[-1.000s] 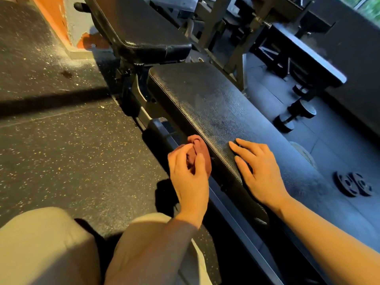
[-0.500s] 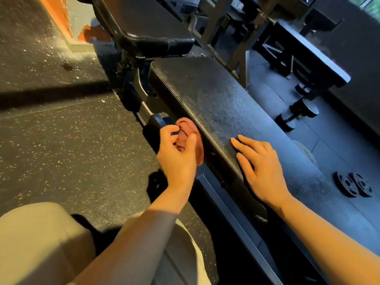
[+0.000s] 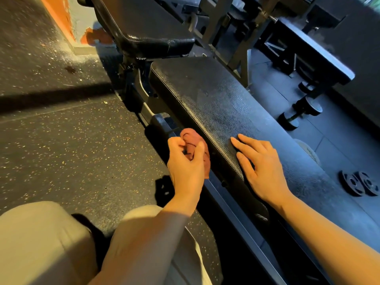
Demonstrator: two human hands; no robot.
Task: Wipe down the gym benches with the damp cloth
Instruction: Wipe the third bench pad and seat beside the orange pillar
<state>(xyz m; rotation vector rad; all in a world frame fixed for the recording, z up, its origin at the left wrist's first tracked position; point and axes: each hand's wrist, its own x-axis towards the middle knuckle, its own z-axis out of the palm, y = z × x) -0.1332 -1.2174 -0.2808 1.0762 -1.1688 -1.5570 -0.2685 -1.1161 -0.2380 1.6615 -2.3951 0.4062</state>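
Note:
A black padded gym bench (image 3: 216, 103) runs from the upper middle to the lower right. Its raised back pad (image 3: 144, 23) stands at the top. My left hand (image 3: 186, 167) grips a bunched reddish-brown cloth (image 3: 195, 145) and holds it against the bench's near side edge. My right hand (image 3: 261, 167) lies flat on the top of the seat pad with fingers straight. Part of the cloth is hidden behind my left fingers.
Speckled rubber floor (image 3: 72, 140) spreads to the left. A dumbbell (image 3: 300, 114) and two small weight plates (image 3: 358, 186) lie on the floor right of the bench. A second bench (image 3: 316, 50) and rack frames stand at the back right. My knees (image 3: 41, 239) fill the bottom left.
My left hand slid the cloth along the bench's side edge, up towards the back pad and then a little back. My right hand stayed in place on the pad.

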